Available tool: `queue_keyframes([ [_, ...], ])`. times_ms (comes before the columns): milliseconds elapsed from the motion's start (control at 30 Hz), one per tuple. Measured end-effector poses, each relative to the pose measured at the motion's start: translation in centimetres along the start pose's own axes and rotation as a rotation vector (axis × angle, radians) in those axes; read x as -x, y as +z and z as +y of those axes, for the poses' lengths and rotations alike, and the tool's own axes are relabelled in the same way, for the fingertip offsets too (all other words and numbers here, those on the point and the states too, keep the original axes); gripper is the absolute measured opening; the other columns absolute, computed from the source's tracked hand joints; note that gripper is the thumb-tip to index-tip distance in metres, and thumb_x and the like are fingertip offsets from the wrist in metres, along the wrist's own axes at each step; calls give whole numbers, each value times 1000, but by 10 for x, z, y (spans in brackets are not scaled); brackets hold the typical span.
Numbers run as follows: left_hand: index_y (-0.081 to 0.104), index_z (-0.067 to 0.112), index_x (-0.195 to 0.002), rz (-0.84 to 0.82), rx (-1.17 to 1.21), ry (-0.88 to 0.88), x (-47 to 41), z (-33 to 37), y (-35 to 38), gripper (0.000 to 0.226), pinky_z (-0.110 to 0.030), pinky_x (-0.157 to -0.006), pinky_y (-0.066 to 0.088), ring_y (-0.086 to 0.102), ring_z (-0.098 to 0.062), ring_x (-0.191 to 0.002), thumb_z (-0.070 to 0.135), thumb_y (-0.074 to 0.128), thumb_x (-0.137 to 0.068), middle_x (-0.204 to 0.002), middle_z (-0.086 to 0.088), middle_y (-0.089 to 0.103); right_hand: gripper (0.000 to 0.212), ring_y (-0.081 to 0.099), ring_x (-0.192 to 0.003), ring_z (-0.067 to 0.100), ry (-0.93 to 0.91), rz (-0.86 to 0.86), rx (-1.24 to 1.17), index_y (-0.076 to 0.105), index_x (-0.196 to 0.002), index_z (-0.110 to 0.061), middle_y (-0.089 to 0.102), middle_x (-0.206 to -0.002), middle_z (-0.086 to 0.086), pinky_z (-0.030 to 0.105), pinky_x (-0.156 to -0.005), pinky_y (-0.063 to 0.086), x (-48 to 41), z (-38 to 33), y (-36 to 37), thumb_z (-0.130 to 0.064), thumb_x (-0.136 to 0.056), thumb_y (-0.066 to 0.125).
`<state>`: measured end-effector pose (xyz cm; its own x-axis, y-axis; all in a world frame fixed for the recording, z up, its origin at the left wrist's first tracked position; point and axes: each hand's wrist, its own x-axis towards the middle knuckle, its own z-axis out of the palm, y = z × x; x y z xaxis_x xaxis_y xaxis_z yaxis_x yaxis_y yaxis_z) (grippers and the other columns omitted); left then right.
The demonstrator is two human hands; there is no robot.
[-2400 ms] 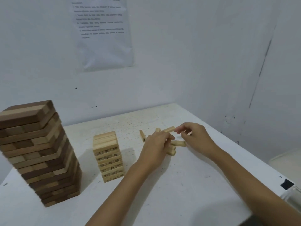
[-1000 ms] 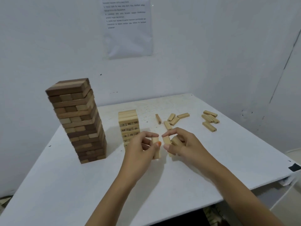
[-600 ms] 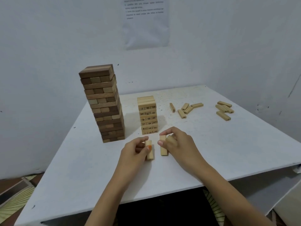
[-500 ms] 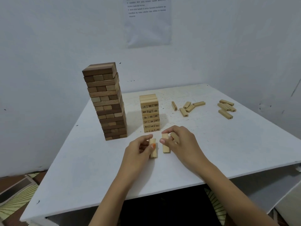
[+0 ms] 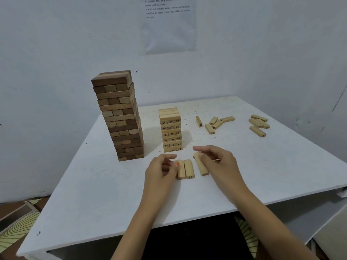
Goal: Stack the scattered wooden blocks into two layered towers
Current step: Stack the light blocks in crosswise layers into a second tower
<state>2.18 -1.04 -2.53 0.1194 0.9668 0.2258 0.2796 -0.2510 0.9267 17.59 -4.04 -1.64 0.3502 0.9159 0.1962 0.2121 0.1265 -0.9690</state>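
Two light wooden blocks (image 5: 185,168) lie flat side by side on the white table (image 5: 112,184), in front of the short light numbered tower (image 5: 170,131). My left hand (image 5: 161,171) sits at their left with loosely curled fingers, and its thumb tip touches the side of the left block. A third light block (image 5: 201,167) lies slanted just to the right. My right hand (image 5: 220,164) pinches its far end, fingers curled over it. The tall dark-and-light tower (image 5: 120,117) stands to the left.
Several loose light blocks (image 5: 214,123) lie scattered behind the short tower's right side, and another small group (image 5: 259,124) lies near the table's right edge. White walls close in the back and right. A sheet of paper (image 5: 169,25) hangs on the wall.
The two upright blocks I held now lie flat together on the table. My left hand has eased its hold. My right hand has shifted right onto a third block.
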Motion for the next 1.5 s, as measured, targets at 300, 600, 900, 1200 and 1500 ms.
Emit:
queue_keyframes([
  [300, 67, 17, -101, -7, -9, 32, 2, -2, 1, 21, -11, -66, 48, 56, 0, -69, 5, 67, -84, -90, -5, 63, 9, 56, -70, 6, -89, 59, 332, 76, -91, -18, 60, -87, 2, 30, -74, 56, -3, 8, 6, -15, -83, 75],
  [600, 64, 33, -108, -138, 66, -105, 4, 7, -15, 25, -30, -85, 54, 59, -12, -99, 22, 69, -86, -108, 6, 60, 21, 62, -87, 11, 54, -328, 64, 73, -99, -29, 67, -95, -1, 25, -85, 53, -12, 3, -29, -13, -90, 65],
  [900, 56, 37, -120, -339, -171, 69, -5, 6, -26, 60, -17, -89, 46, 54, 0, -105, 28, 84, -69, -112, 14, 60, 67, 48, -120, -4, -144, -642, 394, 47, -134, -49, 56, -126, -24, 15, -99, 42, -23, 3, -43, -25, -80, 79],
  [1200, 61, 33, -118, -323, -107, 139, -4, 2, -21, 53, -23, -91, 50, 59, -4, -103, 23, 83, -70, -106, 13, 65, 65, 56, -111, 7, -219, -551, 382, 54, -128, -46, 63, -115, -21, 26, -95, 47, -24, 9, -42, -28, -73, 84],
  [1500, 60, 26, -121, -285, -94, 175, -1, 3, -20, 60, -21, -88, 52, 62, -4, -99, 21, 85, -67, -106, 11, 67, 74, 62, -107, 8, -213, -512, 291, 53, -130, -40, 67, -110, -11, 28, -98, 50, -20, 9, -41, -22, -67, 88],
])
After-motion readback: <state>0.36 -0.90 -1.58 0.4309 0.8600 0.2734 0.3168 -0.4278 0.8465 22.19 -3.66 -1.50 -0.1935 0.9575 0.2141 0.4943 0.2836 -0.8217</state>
